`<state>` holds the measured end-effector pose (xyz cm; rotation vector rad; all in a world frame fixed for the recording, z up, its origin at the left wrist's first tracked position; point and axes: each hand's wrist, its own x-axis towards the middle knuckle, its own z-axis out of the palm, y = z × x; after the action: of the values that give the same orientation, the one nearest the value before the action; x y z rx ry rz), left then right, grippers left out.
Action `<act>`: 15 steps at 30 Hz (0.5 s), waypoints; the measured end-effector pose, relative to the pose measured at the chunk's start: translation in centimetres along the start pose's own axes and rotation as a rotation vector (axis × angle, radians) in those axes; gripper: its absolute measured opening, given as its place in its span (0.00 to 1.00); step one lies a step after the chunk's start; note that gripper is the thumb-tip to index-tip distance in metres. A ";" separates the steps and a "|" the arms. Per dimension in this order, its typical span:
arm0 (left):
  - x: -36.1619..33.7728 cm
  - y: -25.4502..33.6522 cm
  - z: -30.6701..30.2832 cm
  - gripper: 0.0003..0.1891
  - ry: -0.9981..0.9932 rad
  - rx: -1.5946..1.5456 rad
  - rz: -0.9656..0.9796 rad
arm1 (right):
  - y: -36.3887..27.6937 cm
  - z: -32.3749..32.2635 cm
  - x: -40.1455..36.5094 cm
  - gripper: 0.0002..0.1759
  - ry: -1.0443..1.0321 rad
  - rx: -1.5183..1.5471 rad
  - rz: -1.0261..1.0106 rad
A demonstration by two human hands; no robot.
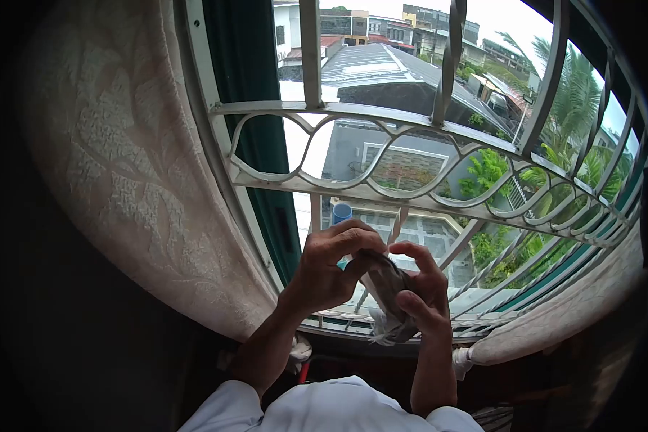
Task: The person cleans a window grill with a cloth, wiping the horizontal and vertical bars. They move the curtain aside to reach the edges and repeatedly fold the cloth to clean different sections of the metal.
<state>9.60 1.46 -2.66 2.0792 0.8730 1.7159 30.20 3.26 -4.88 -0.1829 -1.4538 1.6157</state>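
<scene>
A crumpled greyish cloth [389,291] is held up between my two hands, in front of the lower part of the window grille. My left hand [335,263] pinches its upper edge, with the fingers curled over the top. On the other side, my right hand [426,291] supports the cloth with the thumb pressed against it and the index finger raised and bent. A frayed, pale end of the cloth hangs below the hands. Behind them runs the white metal window grille [381,189], with a row of rings and twisted bars.
A pale patterned curtain [133,165] hangs at the left, and another curtain [561,309] is gathered at the right. A dark green window frame [245,65] stands behind the grille. Outside are a blue container [342,212], a grey roof [381,65] and green plants [489,173].
</scene>
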 end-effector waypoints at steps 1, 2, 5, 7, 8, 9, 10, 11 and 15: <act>0.4 0.0 0.9 0.12 0.143 0.137 0.127 | 0.4 0.4 0.3 0.29 0.040 -0.184 -0.038; 0.8 -0.2 1.1 0.12 0.225 0.382 0.271 | 0.4 0.8 0.7 0.29 0.031 -0.186 -0.037; -0.5 -0.1 2.1 0.12 0.364 0.589 0.218 | 0.1 1.7 1.8 0.18 0.255 -0.321 -0.185; -1.3 -0.8 3.0 0.13 0.438 0.252 -0.026 | -0.6 2.4 2.1 0.17 0.257 -0.389 -0.199; -1.3 -1.3 3.0 0.13 0.430 0.233 -0.025 | -0.8 2.8 2.0 0.16 0.263 -0.455 -0.205; -1.2 -1.8 2.9 0.14 0.426 0.068 -0.026 | -0.3 3.3 2.1 0.14 0.309 -0.509 -0.275; -0.8 -2.2 2.9 0.16 0.418 -0.099 -0.026 | 0.6 3.2 2.5 0.16 0.351 -0.618 -0.429; -0.3 -2.1 3.0 0.19 0.409 -0.180 0.020 | 0.3 3.9 2.9 0.16 0.396 -0.793 -0.548; -1.5 -4.2 2.9 0.14 0.492 -0.402 -0.376 | -0.4 5.5 5.2 0.19 0.431 -1.182 -0.747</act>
<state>11.16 4.13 -6.94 1.1717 0.8834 2.0063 23.90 2.95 -0.61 -0.5294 -1.6595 -0.0053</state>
